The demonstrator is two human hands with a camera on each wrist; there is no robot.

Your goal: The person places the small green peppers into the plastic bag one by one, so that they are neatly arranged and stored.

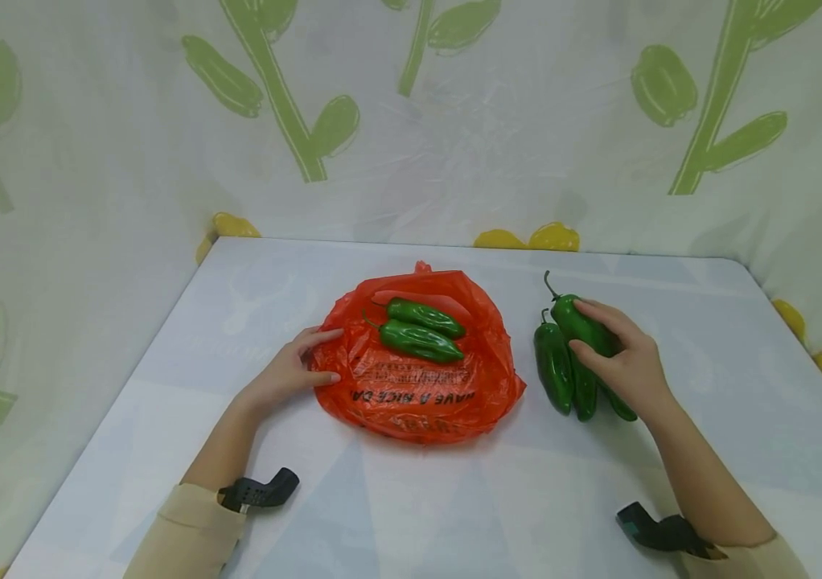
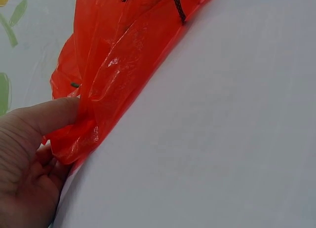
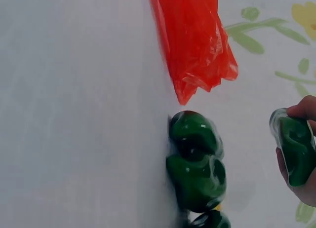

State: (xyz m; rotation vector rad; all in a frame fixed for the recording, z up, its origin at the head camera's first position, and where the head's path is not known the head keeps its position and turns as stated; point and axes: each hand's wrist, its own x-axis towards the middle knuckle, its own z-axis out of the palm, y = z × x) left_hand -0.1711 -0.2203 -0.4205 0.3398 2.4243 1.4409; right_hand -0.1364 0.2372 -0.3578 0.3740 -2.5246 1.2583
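A red plastic bag (image 1: 411, 414) with dark printing lies at the middle of the table. Two long green chili peppers, one in front (image 1: 421, 342) and one behind (image 1: 425, 316), rest on the bag. At its left edge my left hand (image 1: 288, 374) pinches the plastic, with the thumb over a gathered fold (image 2: 91, 124) in the left wrist view. To the right, my right hand (image 1: 624, 362) grips a green chili pepper (image 3: 297, 149) raised above the table. Beneath it three more peppers lie side by side, the leftmost (image 1: 554, 366) fully visible and the others partly covered by the hand.
The pale table (image 1: 411, 515) carries a faint pattern and has a rounded far right corner. Behind it hangs a whitish sheet (image 1: 527, 145) printed with green plants and yellow shapes. Each wrist wears a black device, the left one (image 1: 266, 489) over a beige sleeve.
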